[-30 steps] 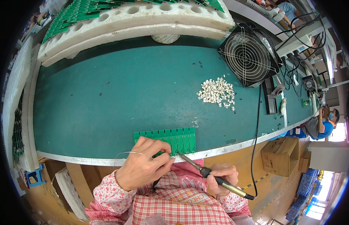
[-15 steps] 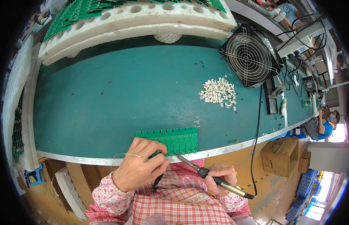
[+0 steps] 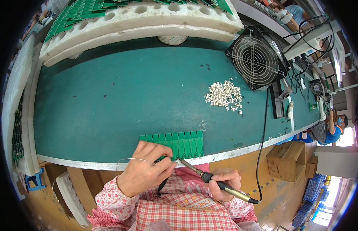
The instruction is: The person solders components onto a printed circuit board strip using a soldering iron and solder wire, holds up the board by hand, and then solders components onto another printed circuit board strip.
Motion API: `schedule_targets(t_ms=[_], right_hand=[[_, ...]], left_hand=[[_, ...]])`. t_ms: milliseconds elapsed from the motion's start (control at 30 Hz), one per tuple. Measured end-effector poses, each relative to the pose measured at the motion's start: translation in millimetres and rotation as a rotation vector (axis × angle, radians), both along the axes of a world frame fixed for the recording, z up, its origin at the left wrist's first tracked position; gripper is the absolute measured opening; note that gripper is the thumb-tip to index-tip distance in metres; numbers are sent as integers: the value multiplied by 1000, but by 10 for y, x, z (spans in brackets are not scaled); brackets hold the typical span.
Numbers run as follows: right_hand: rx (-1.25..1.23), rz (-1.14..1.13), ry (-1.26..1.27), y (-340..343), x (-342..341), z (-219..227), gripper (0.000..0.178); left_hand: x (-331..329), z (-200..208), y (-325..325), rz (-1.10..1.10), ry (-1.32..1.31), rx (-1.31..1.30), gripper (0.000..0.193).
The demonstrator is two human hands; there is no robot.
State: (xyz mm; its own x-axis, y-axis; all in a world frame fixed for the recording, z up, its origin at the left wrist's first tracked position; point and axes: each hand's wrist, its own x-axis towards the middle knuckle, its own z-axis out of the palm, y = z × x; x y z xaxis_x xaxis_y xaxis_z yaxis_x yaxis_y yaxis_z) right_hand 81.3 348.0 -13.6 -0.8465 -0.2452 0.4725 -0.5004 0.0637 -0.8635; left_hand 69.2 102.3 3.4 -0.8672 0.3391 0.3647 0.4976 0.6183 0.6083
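A green circuit-board panel (image 3: 188, 145) lies at the 6 o'clock edge of a green-topped desk (image 3: 94, 119), a soldering iron (image 3: 195, 169) angled toward 10 o'clock with its tip at the panel's near edge. Whether the tip touches is too small to tell. The right hand (image 3: 226, 184) has its grip closed around the iron's handle. The left hand (image 3: 146, 171), covering the panel's 8 o'clock corner, pinches its grip on a thin wire (image 3: 134, 158) that curves out toward 9 o'clock. Between 1 and 2 o'clock from the panel sits a heap of small white connectors (image 3: 224, 95), with a black fan (image 3: 256, 57) behind a round wire guard just beyond. At 12 o'clock, a white foam rack (image 3: 144, 32) carries more green boards (image 3: 78, 17). Far off at 3 o'clock, a co-worker (image 3: 333, 131) in blue sits beside the desk.
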Motion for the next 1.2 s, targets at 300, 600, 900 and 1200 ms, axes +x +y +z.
schedule_targets(t_ms=[300,600,900,1200], right_hand=[[7,-28,-12,30,40,-24,22],[-31,-18,-13,-17,34,-5,23],[-18,56,3,-80,-12,-19,23],[-7,47,29,-128,-36,9,23]], left_hand=[[42,6,-28,2,1,5,23],[67,17,-115,31,43,-44,19],[62,2,-97,44,55,-83,17],[49,-11,-89,46,56,-81,17]])
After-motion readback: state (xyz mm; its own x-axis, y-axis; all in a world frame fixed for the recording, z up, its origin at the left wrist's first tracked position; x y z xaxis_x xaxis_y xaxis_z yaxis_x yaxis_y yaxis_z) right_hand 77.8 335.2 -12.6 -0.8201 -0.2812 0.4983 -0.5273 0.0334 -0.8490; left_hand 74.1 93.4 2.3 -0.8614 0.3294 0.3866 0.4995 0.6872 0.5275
